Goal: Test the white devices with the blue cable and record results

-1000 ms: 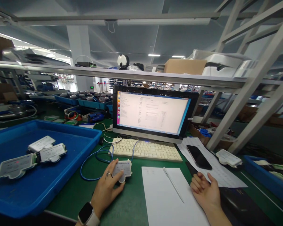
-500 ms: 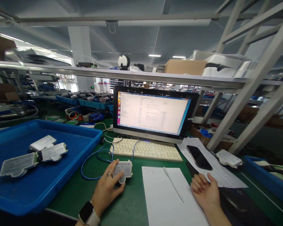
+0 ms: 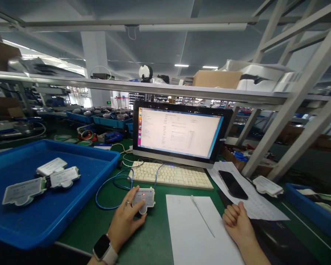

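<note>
My left hand (image 3: pixel 128 217), with a watch at its wrist, grips a flat white electronic module (image 3: pixel 149 197) above the green bench. Its fingers lie on the module's left edge and face, and a small red light glows on the labelled top. Part of the module is hidden under the fingers. Beside the right edge of a white paper sheet (image 3: pixel 186 224) rests my right hand (image 3: pixel 237 222), its fingers curled in and nothing seen in them. A white pen (image 3: pixel 202 216) lies on that sheet, between my hands.
A blue tray (image 3: pixel 99 156) at the left holds several similar modules. Behind my hands stand a keyboard (image 3: pixel 172 176) and a lit monitor (image 3: pixel 179 132); a blue cable (image 3: pixel 97 197) loops nearby. To the right are a phone (image 3: pixel 233 184), another module (image 3: pixel 267 186) and a dark mouse (image 3: pixel 277 235).
A red light now shows on the module in my left hand. My right thumb has drawn in nearer the curled fingers. My left hand stays in place.
</note>
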Demonstrator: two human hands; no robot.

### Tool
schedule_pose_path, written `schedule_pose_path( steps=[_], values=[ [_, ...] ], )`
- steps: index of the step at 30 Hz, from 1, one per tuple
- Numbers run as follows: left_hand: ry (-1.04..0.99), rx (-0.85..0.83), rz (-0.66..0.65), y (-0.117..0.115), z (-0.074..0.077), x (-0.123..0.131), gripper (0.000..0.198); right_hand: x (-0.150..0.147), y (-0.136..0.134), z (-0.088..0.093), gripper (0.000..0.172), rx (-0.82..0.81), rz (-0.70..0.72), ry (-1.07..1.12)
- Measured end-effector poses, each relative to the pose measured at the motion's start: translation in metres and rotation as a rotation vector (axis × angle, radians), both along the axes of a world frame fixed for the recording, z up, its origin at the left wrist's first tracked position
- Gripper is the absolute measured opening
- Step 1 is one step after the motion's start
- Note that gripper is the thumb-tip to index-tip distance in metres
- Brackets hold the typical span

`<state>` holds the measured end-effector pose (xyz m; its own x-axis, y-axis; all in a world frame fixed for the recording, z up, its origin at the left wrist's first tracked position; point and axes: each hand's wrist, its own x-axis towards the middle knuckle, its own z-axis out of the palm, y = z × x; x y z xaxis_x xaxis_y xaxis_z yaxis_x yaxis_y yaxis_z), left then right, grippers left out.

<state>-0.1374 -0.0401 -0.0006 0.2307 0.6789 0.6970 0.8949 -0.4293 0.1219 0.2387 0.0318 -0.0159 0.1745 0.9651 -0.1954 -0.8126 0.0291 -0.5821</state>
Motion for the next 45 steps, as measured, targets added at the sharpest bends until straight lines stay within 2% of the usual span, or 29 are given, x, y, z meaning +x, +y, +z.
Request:
schedule_pose_path(
  steps=[12,21,26,32,39,45],
  values=[
    [0.025,0.002,0.002,0.000,0.002,0.001,0.026,-0.007,-0.004,0.009,0.046,-0.069,-0.048,0.082],
    [-0.002,0.022,-0.006,-0.001,0.002,0.002,0.025,-0.002,-0.001,0.001,0.048,0.022,0.000,-0.019],
    [-0.021,0.021,-0.012,-0.002,0.004,0.002,0.025,-0.001,-0.001,0.001,0.047,-0.004,0.004,-0.011],
    [-0.014,0.021,-0.003,-0.002,0.005,0.003,0.025,-0.001,0.000,-0.001,0.048,0.038,0.013,-0.049],
    [-0.025,0.024,-0.004,-0.002,0.003,0.003,0.025,-0.007,-0.005,0.009,0.046,-0.050,-0.035,0.051],
    [-0.028,0.016,-0.001,-0.002,0.005,0.003,0.026,-0.003,-0.003,0.004,0.047,0.007,0.008,-0.014]
  ],
)
